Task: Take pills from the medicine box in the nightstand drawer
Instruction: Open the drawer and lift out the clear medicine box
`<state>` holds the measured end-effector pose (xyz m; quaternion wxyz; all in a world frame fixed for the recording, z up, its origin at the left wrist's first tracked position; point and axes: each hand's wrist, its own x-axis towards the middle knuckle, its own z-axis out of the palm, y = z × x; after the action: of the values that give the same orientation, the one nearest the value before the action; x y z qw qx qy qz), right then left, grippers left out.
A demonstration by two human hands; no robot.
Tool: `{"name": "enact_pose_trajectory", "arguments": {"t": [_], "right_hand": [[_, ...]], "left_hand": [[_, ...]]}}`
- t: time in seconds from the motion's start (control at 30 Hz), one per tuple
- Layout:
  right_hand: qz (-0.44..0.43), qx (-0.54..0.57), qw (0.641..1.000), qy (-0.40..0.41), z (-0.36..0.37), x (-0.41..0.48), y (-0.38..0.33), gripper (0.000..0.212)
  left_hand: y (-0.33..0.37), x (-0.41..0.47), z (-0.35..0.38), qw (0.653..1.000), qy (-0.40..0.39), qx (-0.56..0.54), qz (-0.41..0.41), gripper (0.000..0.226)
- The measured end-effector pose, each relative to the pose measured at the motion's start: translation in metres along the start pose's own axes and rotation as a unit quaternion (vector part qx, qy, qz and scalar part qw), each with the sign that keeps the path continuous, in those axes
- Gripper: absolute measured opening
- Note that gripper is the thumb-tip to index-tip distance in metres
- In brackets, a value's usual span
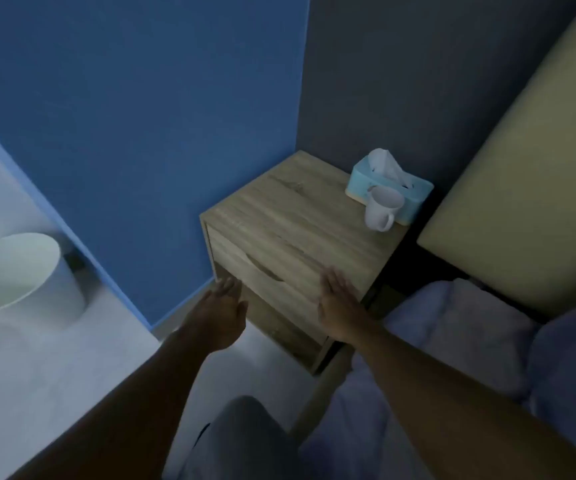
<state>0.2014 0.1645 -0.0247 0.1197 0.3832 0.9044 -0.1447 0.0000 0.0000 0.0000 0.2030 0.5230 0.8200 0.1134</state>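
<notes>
A light wooden nightstand [290, 206] stands in the corner between a blue wall and a bed. Its drawer [245, 261] is shut, with a curved cut-out handle in the front. The medicine box is hidden from view. My left hand [220, 313] hovers open in front of the drawer's lower left, fingers spread, holding nothing. In front of the drawer's right end my right hand [340, 306] is open too, palm down, just below the nightstand's top edge. Neither hand clearly touches the drawer.
On the nightstand's back right stand a light blue tissue box [388, 187] and a white mug [381, 209]. A white waste bin [19, 275] sits on the floor at the left. The bed with a beige headboard [522, 168] and pale pillows [459, 327] lies at the right.
</notes>
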Motion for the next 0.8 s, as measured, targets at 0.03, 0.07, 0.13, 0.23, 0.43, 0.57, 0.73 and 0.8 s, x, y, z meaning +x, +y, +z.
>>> {"name": "enact_pose_trajectory", "arguments": {"t": [0.03,0.07,0.13,0.23,0.43,0.57,0.73,0.8], "right_hand": [[-0.001,-0.002,1.0,0.024,0.004,0.004,0.004,0.065],[0.004,0.016,0.999,0.045,0.005,0.005,0.01,0.064],[0.007,0.032,0.998,0.06,0.016,0.009,0.022,0.064],[-0.014,0.005,0.993,0.115,0.035,0.014,0.033,0.066],[-0.012,-0.016,0.988,0.155,0.05,0.022,0.037,0.077],[-0.017,-0.024,0.986,0.163,0.05,0.023,0.036,0.081],[-0.012,-0.033,0.982,0.183,0.052,0.025,0.035,0.078],[-0.013,-0.043,0.981,0.187,0.054,0.024,0.035,0.077]], "left_hand": [[0.0,0.005,0.006,1.0,-0.006,-0.009,-0.005,0.059],[-0.001,0.009,0.01,1.0,-0.011,-0.026,-0.006,0.059],[-0.002,0.021,0.026,0.998,-0.025,-0.047,-0.015,0.06],[-0.003,0.041,0.047,0.996,-0.035,-0.08,-0.031,0.06],[0.008,0.077,0.082,0.976,-0.045,-0.193,-0.092,0.061],[0.02,0.101,0.096,0.937,0.005,-0.316,-0.146,0.064],[0.023,0.127,0.103,0.897,0.084,-0.398,-0.17,0.067],[0.025,0.133,0.105,0.882,0.098,-0.433,-0.158,0.066]]}}
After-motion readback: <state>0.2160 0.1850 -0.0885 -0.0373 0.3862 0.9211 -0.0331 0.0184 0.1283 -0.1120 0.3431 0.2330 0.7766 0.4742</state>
